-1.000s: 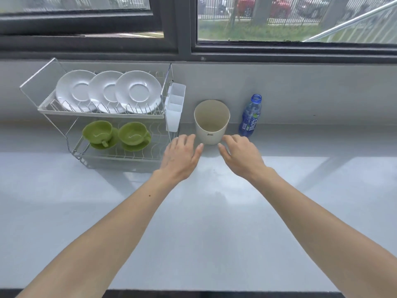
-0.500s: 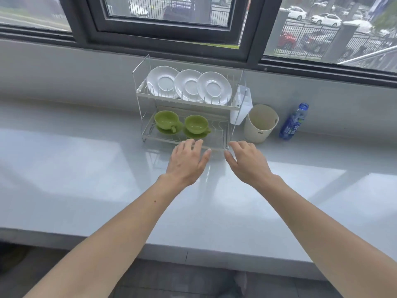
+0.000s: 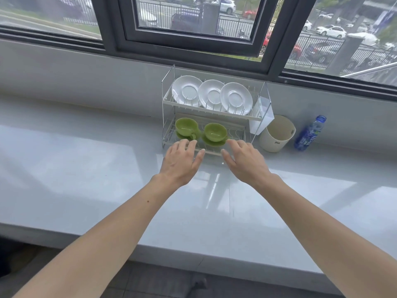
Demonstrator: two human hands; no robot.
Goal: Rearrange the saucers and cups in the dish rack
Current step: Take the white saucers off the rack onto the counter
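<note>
A two-tier wire dish rack (image 3: pixel 166 97) stands on the grey counter under the window. Three white saucers (image 3: pixel 211 95) lean upright in its top tier. On the bottom tier sit two green cups on green saucers, the left cup (image 3: pixel 184 126) and the right cup (image 3: pixel 214 131). My left hand (image 3: pixel 181 161) hovers at the rack's front edge below the left cup, fingers spread, holding nothing. Just right of the right cup is my right hand (image 3: pixel 243 159), also open and empty.
A white cutlery holder (image 3: pixel 261 117) hangs on the rack's right side. Right of it stand a cream bin (image 3: pixel 277 134) and a blue water bottle (image 3: pixel 310 133). The wall and dark window frame (image 3: pixel 193 45) rise behind the rack. The counter's front edge (image 3: pixel 193 254) runs below my forearms.
The view has swung, so the rack now sits centred. Both hands have come from in front of the cream bin to the rack's bottom tier, near the green cups.
</note>
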